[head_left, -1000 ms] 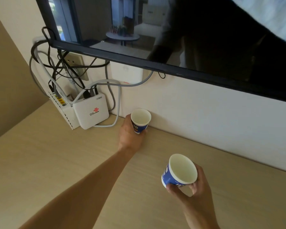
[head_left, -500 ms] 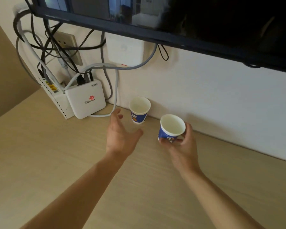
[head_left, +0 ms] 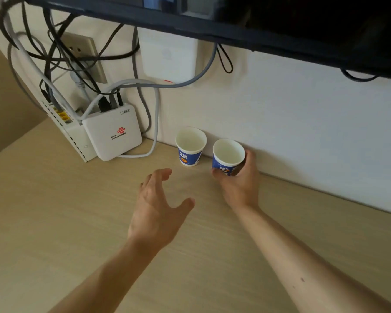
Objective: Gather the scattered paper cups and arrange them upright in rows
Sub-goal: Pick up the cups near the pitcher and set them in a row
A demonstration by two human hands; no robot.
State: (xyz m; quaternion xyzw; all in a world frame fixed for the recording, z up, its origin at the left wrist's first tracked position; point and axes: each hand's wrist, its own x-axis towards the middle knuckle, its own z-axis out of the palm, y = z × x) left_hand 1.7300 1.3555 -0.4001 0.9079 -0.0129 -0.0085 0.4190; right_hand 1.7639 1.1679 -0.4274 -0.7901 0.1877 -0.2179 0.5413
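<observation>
Two blue-and-white paper cups stand upright side by side against the white wall on the wooden desk (head_left: 54,222). The left cup (head_left: 190,146) stands free, with nothing touching it. My right hand (head_left: 239,184) is wrapped around the right cup (head_left: 228,157), which rests on or just above the desk, close beside the first. My left hand (head_left: 158,206) hovers over the desk in front of the left cup, fingers spread and holding nothing.
A white router box (head_left: 113,134) leans against the wall at the left, with a tangle of cables (head_left: 54,64) and a wall socket above it. A dark screen's lower edge (head_left: 235,35) overhangs the cups. A white wall unit (head_left: 167,57) hangs behind.
My left hand let go of the left cup and drew back toward me. My right hand carried the second cup forward to the wall, beside the first.
</observation>
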